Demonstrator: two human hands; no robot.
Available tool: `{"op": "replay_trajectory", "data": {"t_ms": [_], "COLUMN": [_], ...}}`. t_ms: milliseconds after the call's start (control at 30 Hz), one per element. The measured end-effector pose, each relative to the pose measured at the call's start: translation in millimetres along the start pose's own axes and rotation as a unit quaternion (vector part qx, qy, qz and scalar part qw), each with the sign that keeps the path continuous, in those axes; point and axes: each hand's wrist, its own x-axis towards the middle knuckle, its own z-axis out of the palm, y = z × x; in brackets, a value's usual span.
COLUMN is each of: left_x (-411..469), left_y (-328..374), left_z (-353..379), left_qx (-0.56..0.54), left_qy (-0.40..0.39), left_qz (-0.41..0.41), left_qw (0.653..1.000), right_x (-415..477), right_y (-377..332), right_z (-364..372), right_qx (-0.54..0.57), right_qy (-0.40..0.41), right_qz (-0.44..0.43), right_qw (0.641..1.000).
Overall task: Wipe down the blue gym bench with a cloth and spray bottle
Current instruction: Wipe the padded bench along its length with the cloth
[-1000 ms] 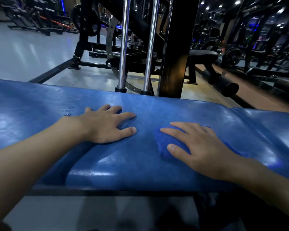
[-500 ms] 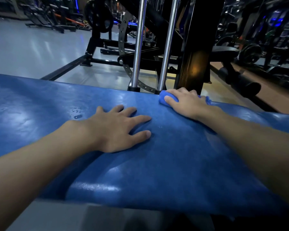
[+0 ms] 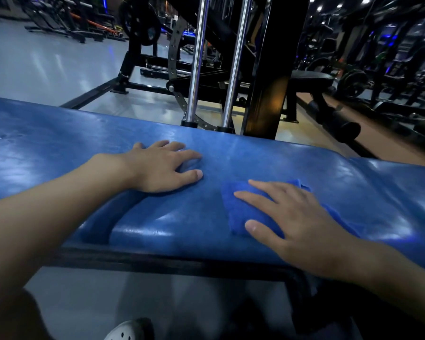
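Note:
The blue gym bench (image 3: 59, 153) stretches across the view, its padded vinyl shiny under the lights. My left hand (image 3: 162, 165) rests flat on the pad near the middle, fingers spread. To its right, my right hand (image 3: 292, 222) presses a folded blue cloth (image 3: 236, 212) onto the pad close to the near edge, fingers straight on top of it. Most of the cloth is hidden under that hand. No spray bottle is in view.
Two chrome guide rods (image 3: 196, 62) and a black upright post (image 3: 272, 69) of a weight machine stand just behind the bench. A black bench (image 3: 312, 79) and more machines fill the right background. Grey floor (image 3: 47, 65) lies at the back left.
My right hand has pulled the cloth back from the far edge of the pad to the near edge. My left hand has stayed flat in place.

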Motion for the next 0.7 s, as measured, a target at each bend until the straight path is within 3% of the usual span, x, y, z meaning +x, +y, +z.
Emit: {"op": "replay_trajectory", "data": {"t_ms": [267,700], "left_x": [-11,-10], "left_y": [5,7], "left_z": [-1,-1], "left_qx": [0.024,0.059], "left_qy": [-0.044,-0.045], "left_qz": [-0.006,0.006], "left_qw": [0.999,0.997], "right_x": [17,222], "right_y": [7,57], "right_z": [1,10], "right_qx": [0.011,0.041], "right_qy": [0.023,0.021], "right_qz": [-0.013,0.109], "right_qw": [1.0,0.993]}}
